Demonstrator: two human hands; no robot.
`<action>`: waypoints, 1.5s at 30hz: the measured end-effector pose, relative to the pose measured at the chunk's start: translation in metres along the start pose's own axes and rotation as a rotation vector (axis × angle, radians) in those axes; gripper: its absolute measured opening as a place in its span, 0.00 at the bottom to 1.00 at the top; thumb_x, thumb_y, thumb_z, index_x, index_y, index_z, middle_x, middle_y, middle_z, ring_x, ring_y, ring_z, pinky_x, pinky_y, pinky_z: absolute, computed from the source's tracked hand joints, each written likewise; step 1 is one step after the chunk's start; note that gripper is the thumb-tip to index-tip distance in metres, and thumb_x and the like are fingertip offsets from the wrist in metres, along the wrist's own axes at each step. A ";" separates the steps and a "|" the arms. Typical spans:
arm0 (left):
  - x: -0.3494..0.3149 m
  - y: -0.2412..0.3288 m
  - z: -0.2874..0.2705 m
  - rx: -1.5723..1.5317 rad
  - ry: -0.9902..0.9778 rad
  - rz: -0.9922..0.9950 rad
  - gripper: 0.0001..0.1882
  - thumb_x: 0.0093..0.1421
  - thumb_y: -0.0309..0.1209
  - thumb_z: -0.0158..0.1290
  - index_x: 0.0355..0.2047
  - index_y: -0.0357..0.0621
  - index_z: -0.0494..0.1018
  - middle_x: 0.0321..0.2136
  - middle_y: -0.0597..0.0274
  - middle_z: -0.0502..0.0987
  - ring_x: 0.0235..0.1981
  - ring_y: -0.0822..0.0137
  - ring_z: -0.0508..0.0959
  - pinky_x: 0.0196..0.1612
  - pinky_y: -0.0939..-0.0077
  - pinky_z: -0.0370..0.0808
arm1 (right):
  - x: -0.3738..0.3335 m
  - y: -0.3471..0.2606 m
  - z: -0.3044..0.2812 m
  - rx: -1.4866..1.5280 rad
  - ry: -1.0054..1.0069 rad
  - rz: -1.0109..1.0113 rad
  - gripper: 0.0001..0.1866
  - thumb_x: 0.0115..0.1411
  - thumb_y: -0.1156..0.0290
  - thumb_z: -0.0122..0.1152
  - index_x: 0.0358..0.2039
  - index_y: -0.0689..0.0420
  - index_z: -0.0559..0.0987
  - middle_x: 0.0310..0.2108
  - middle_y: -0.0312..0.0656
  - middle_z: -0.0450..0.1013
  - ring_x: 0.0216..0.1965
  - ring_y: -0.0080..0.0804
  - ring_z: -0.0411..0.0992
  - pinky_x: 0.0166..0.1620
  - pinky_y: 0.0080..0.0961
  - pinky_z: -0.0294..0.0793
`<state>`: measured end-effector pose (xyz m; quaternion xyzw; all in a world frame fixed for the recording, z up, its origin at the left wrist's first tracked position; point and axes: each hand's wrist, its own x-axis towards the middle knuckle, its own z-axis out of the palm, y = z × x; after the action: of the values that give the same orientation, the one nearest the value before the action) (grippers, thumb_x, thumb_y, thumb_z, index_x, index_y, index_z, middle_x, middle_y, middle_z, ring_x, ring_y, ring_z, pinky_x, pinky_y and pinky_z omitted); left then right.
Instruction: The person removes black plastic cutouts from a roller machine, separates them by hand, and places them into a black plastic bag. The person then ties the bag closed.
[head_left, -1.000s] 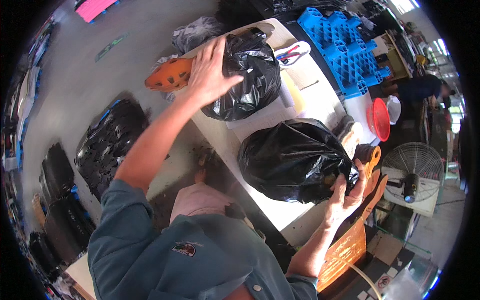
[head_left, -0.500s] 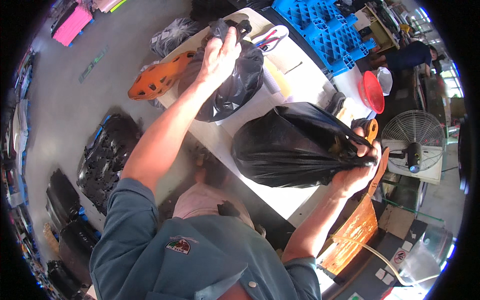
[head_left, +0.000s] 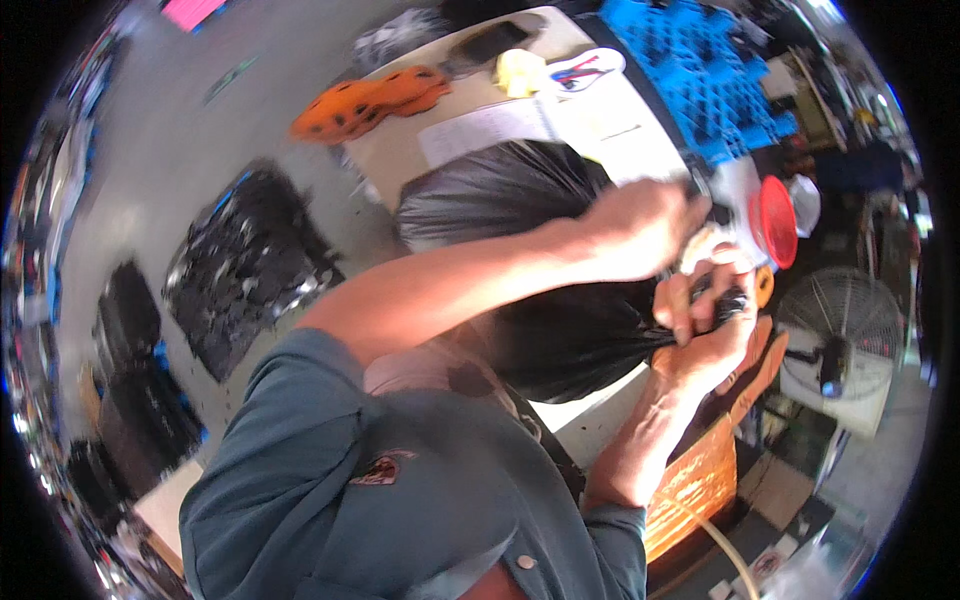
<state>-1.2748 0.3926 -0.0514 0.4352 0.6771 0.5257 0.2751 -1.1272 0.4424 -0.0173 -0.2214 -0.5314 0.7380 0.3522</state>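
Both hands meet at the gathered neck of a black garbage bag (head_left: 540,260), which lies on its side on the white tabletop (head_left: 610,120), bulging toward the person's chest. Left hand (head_left: 640,230) reaches across over the bag w/ fingers curled down onto the bunched plastic at the far right end. Right hand (head_left: 705,335) is clenched round the twisted neck just below, thumb up, knuckles touching the left hand. Behind the bag: a sheet of paper (head_left: 480,130), a yellow lump (head_left: 520,72), an orange perforated piece (head_left: 370,100) hanging over the table's left edge. Blue plastic pallet (head_left: 700,80) sits top right; red funnel (head_left: 775,220) just beside the hands; a floor fan (head_left: 840,330) to the right, apart from the table.
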 end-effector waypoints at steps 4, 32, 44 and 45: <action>-0.025 -0.025 0.048 0.281 -0.307 0.135 0.14 0.67 0.37 0.56 0.29 0.39 0.78 0.25 0.46 0.83 0.32 0.45 0.86 0.37 0.54 0.81 | -0.008 0.012 -0.022 0.008 -0.050 0.098 0.15 0.73 0.67 0.46 0.45 0.62 0.79 0.19 0.28 0.60 0.12 0.14 0.52 0.15 0.16 0.53; -0.071 -0.086 0.092 -0.273 0.220 0.555 0.12 0.67 0.36 0.58 0.36 0.38 0.72 0.31 0.49 0.72 0.36 0.43 0.78 0.39 0.55 0.73 | -0.066 -0.026 0.022 -1.566 -0.848 -0.524 0.38 0.46 0.91 0.49 0.63 0.68 0.73 0.47 0.58 0.76 0.54 0.59 0.75 0.72 0.59 0.60; -0.060 -0.094 0.064 -0.303 -0.157 0.526 0.16 0.75 0.35 0.50 0.30 0.38 0.71 0.22 0.46 0.72 0.24 0.48 0.70 0.30 0.56 0.65 | -0.013 -0.017 -0.037 -1.569 -0.822 -0.446 0.22 0.59 0.83 0.67 0.55 0.67 0.78 0.51 0.52 0.74 0.51 0.53 0.78 0.53 0.42 0.80; -0.060 -0.093 0.061 -0.314 -0.139 0.570 0.15 0.75 0.35 0.50 0.31 0.38 0.71 0.22 0.46 0.72 0.25 0.48 0.70 0.31 0.56 0.65 | -0.012 -0.016 -0.039 -1.494 -0.781 -0.432 0.21 0.59 0.83 0.67 0.55 0.65 0.79 0.51 0.51 0.74 0.50 0.52 0.78 0.52 0.42 0.81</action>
<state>-1.2235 0.3620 -0.1629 0.5943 0.4184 0.6485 0.2264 -1.0872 0.4606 -0.0161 -0.0199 -0.9897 0.1360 0.0396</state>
